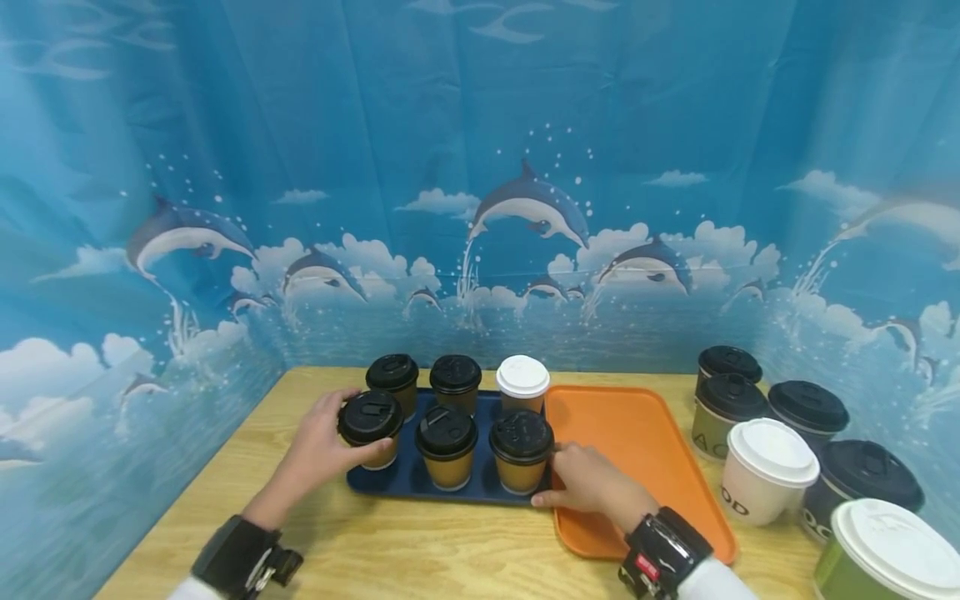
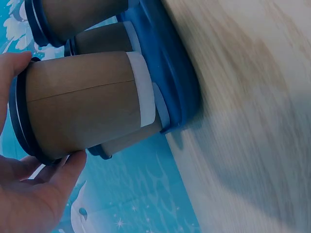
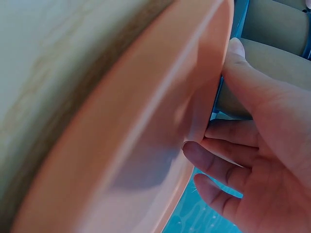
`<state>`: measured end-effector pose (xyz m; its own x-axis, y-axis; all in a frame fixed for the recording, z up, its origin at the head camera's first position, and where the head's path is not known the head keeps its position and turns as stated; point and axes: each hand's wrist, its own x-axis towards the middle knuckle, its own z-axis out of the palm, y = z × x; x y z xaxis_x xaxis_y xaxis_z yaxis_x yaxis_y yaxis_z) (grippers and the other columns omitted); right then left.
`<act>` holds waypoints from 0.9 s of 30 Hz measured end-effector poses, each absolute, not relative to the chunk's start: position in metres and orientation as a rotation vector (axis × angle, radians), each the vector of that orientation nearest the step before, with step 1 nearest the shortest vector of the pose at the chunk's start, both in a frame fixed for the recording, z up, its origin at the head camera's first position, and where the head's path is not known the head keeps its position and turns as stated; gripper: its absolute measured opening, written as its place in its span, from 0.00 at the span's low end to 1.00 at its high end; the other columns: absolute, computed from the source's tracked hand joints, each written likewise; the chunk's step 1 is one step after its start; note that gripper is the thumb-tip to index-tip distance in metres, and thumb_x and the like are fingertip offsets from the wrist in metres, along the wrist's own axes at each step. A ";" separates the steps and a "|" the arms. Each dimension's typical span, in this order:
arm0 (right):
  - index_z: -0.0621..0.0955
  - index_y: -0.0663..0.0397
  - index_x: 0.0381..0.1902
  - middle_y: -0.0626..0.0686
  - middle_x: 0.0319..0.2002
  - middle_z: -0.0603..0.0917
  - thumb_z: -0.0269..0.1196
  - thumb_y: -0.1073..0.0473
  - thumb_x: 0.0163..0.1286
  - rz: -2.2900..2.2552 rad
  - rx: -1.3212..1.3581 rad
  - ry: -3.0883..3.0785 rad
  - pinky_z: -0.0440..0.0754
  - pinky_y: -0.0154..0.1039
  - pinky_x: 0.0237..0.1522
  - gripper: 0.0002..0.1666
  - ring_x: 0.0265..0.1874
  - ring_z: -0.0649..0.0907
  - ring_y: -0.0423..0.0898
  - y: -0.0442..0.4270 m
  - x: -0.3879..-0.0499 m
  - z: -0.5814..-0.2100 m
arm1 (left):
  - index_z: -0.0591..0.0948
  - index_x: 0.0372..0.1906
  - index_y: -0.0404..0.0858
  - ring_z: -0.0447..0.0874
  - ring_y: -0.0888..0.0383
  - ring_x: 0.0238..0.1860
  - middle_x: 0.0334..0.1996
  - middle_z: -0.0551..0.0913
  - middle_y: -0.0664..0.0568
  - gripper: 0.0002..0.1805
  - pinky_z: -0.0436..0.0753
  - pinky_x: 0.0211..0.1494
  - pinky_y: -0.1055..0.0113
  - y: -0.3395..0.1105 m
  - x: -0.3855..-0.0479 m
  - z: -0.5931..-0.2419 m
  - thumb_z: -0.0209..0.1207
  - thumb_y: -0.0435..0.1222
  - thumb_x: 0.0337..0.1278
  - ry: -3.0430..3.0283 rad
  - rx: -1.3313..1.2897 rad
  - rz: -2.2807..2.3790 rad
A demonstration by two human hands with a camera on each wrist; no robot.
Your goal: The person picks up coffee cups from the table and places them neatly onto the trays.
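My left hand (image 1: pixel 330 442) grips a brown paper coffee cup (image 2: pixel 87 97) around its black lid, thumb on one side and fingers on the other. The cup is at the front left of a blue tray (image 1: pixel 480 493); its whole base shows and looks raised off the tray. Beside it in the front row stand two black-lidded cups (image 1: pixel 450 471). Behind are two more black-lidded cups (image 1: pixel 454 375) and a white-lidded cup (image 1: pixel 522 377). My right hand (image 1: pixel 588 479) holds the blue tray's right edge near the front corner, where it meets the orange tray (image 1: pixel 622 425).
On the right of the wooden table (image 1: pixel 420 550) stand several larger lidded cups, among them a white cup (image 1: pixel 761 492) and a green cup (image 1: pixel 847 567) with a white lid. A blue dolphin-printed curtain (image 1: pixel 420 167) surrounds the table's back and sides.
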<state>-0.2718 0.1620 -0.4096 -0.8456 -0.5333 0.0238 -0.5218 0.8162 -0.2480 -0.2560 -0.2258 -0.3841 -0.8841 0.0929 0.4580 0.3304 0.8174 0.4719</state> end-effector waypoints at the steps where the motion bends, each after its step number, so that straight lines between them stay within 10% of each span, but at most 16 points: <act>1: 0.86 0.58 0.43 0.56 0.44 0.87 0.76 0.38 0.55 -0.387 -0.855 2.949 0.82 0.52 0.41 0.31 0.37 0.85 0.52 0.162 -0.272 -0.410 | 0.70 0.68 0.29 0.76 0.34 0.58 0.60 0.75 0.31 0.51 0.78 0.55 0.38 -0.224 -0.256 -0.385 0.76 0.55 0.45 -2.588 -0.315 -0.782; 27: 0.85 0.57 0.40 0.50 0.35 0.83 0.76 0.39 0.56 -0.396 -0.764 2.925 0.73 0.48 0.34 0.28 0.29 0.76 0.45 0.160 -0.272 -0.409 | 0.72 0.66 0.30 0.77 0.36 0.55 0.58 0.75 0.32 0.48 0.80 0.51 0.39 -0.227 -0.257 -0.390 0.76 0.55 0.45 -2.651 -0.355 -0.756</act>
<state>-0.2715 0.1599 -0.4088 -0.8704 -0.4918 -0.0239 -0.4677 0.8410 -0.2720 -0.2571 -0.2274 -0.3896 -0.9036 0.1391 0.4052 0.3319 0.8253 0.4569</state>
